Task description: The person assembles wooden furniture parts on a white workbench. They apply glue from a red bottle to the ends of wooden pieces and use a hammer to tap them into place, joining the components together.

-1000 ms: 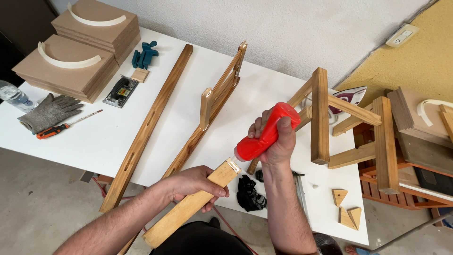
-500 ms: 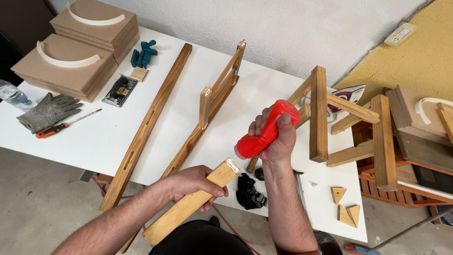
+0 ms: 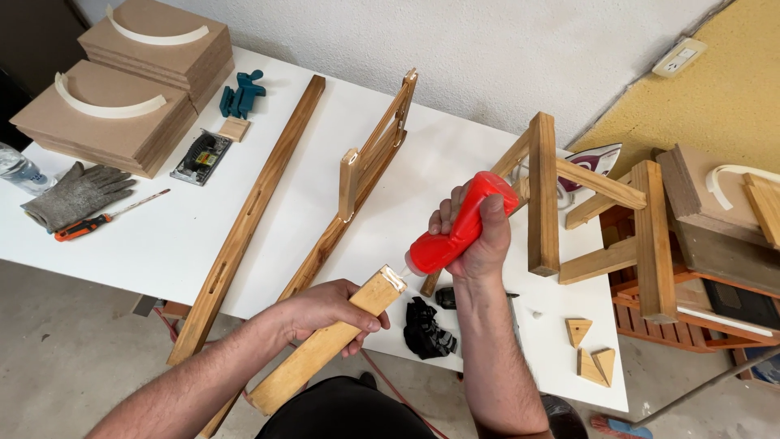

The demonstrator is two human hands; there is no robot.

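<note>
Rough white plaster is running behind a white desk (image 3: 162, 236) that is carrying the woodwork, with a yellow wall patch to the right. Two stacks of brown boards (image 3: 114, 122) are sitting at the far left corner, each topped by a pale curved strip. One long slotted plank (image 3: 252, 211) is lying diagonally across the desk, and beside it a second rail with an upright block (image 3: 357, 187) is leaning the same way. One open wooden frame (image 3: 561, 203) is standing at the right edge.

Since a second ago almost nothing is shifting: the red glue bottle (image 3: 459, 228) is keeping its tilt, its nozzle pressing down on the end of the wooden bar (image 3: 325, 345), so the glue bead is apparently building on that one end face rather than travelling along it. The right hand (image 3: 475, 240) is clamping around the bottle, fingers wrapped tight. The left hand (image 3: 325, 313) is gripping the bar just below its top, holding it slanted over the near desk edge.

Smaller things are lying about: one grey glove (image 3: 77, 195), one orange-handled screwdriver (image 3: 101, 218), one black sander (image 3: 199, 156), one teal clamp (image 3: 241, 93), one black rag-like bundle (image 3: 426, 329), and three small wooden triangles (image 3: 591, 354) near the right corner.
</note>
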